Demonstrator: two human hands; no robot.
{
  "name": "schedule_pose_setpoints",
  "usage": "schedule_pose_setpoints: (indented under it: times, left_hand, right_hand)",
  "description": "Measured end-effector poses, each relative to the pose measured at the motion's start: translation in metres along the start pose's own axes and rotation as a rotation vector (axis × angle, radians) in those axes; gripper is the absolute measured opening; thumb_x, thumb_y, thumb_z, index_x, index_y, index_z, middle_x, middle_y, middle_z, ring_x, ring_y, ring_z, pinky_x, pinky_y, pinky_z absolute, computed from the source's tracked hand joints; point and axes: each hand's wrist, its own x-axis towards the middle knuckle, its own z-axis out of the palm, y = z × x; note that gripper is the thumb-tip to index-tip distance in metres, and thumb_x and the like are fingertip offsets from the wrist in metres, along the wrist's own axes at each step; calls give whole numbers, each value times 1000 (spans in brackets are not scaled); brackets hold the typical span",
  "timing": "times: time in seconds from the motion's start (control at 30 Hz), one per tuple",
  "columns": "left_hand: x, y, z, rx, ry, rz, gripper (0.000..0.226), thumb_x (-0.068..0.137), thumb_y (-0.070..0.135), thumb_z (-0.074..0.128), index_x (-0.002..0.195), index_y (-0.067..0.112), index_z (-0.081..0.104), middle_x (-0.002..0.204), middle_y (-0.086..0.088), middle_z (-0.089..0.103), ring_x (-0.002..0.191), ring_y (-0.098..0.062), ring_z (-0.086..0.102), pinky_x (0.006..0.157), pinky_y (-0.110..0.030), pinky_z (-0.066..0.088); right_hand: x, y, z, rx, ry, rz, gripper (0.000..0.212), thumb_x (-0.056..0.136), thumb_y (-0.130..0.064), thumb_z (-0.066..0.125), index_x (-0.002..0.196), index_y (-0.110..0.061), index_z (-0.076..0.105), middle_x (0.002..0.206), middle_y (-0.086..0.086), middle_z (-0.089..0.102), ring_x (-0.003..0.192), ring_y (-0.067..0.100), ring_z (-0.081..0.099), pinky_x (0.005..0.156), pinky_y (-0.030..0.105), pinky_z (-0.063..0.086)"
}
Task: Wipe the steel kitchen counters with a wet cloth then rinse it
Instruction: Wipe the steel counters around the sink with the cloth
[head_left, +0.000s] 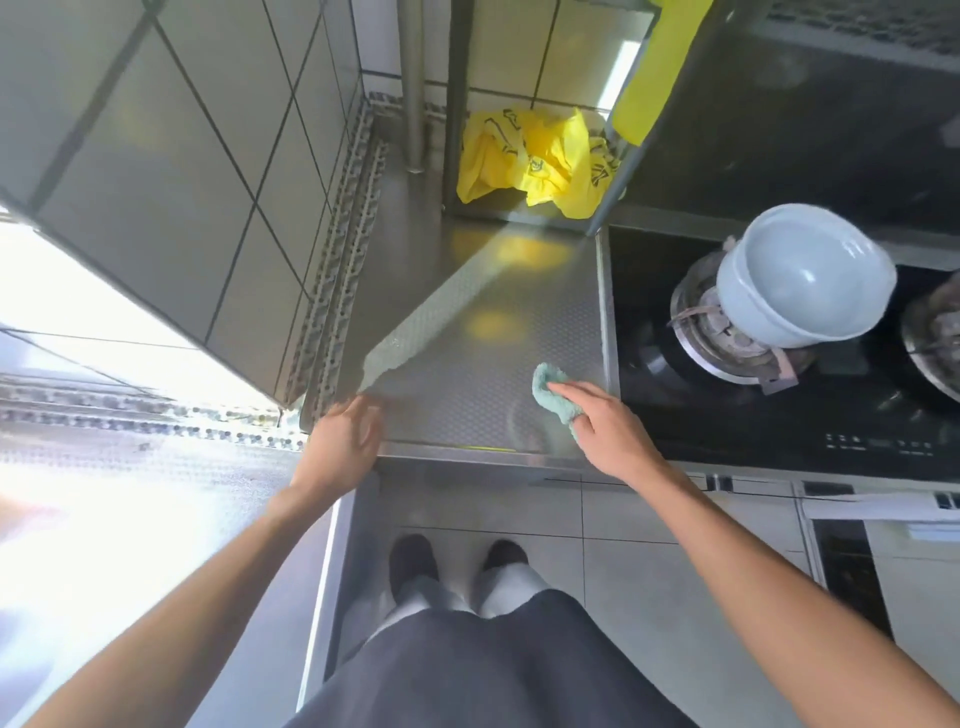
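Note:
The steel counter (467, 364) with a dimpled surface lies in front of me, lit by a slanted band of sunlight. A small teal cloth (551, 394) rests on its right part, close to the stove edge. My right hand (608, 426) presses down on the cloth, fingers bent over it. My left hand (343, 441) hovers at the counter's front left corner, fingers spread and holding nothing, slightly blurred.
A black gas stove (779, 405) adjoins the counter on the right, with a pale blue pot (802, 275) on a burner. A crumpled yellow bag (535, 161) lies at the back under a steel shelf. A tiled wall (182, 182) stands on the left. A sunlit steel surface (130, 493) extends to the lower left.

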Motion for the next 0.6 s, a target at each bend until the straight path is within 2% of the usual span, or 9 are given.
schedule_pose_setpoints:
  times: [0.03,0.07,0.17,0.23,0.3,0.37,0.43,0.5,0.6]
  left_hand:
    - [-10,2,-5,-20,-1,-8,21,104,19,56,120,12,69,113,-13,76,101,-35,72,82,-40,54]
    - [-21,4,-8,-45,-1,-6,19,104,19,58,118,15,71,111,-9,79,100,-30,74,83,-37,55]
    - [-55,16,-13,-136,12,-23,16,103,17,63,112,20,76,109,6,80,104,-16,76,95,-33,58]
    - [-78,31,-10,-255,38,-48,23,100,8,67,104,29,76,100,20,80,98,-2,75,93,-18,56]
    - [-99,52,-1,-366,101,-96,35,99,3,67,100,37,73,103,29,77,98,4,72,89,-8,52]
    - [-115,78,13,-444,171,-150,32,102,7,65,101,38,73,106,25,77,102,1,73,92,-15,53]
    - [-126,108,30,-496,225,-226,17,103,21,65,103,36,74,107,17,79,106,-4,73,95,-27,54]
    - [-137,140,47,-500,272,-278,13,101,37,62,105,35,75,109,15,79,107,-4,73,96,-31,54]
    - [-158,184,70,-420,229,-325,18,101,43,62,110,33,74,107,22,77,103,4,72,96,-34,59]
  right_hand:
    - [-4,-3,-3,64,21,-30,62,91,2,44,143,-30,57,144,-13,55,117,18,61,89,44,55]
    - [-8,-4,-5,133,34,-50,62,91,3,44,143,-28,57,140,-10,58,112,18,62,88,42,55]
    - [-24,1,-11,267,27,-51,60,91,-2,42,143,-26,58,138,-7,60,106,15,64,91,34,54]
    - [-34,11,-13,321,30,-51,60,86,-10,39,142,-24,59,138,-7,61,111,12,63,97,31,51]
    - [-40,28,-17,371,41,-44,62,82,-13,38,139,-23,61,136,-8,64,112,8,63,100,29,50]
    - [-42,47,-24,415,35,-48,60,83,-7,41,137,-23,63,132,-9,66,112,6,63,101,30,51]
    - [-41,66,-35,442,-29,-73,59,86,-2,44,137,-24,63,133,-11,66,115,5,63,102,29,50]
    - [-41,82,-50,448,-111,-118,59,86,-7,43,138,-28,62,136,-14,64,120,1,61,103,23,48]
    - [-36,99,-73,409,-270,-197,59,84,-14,42,136,-31,62,137,-16,62,123,-3,58,99,7,42]
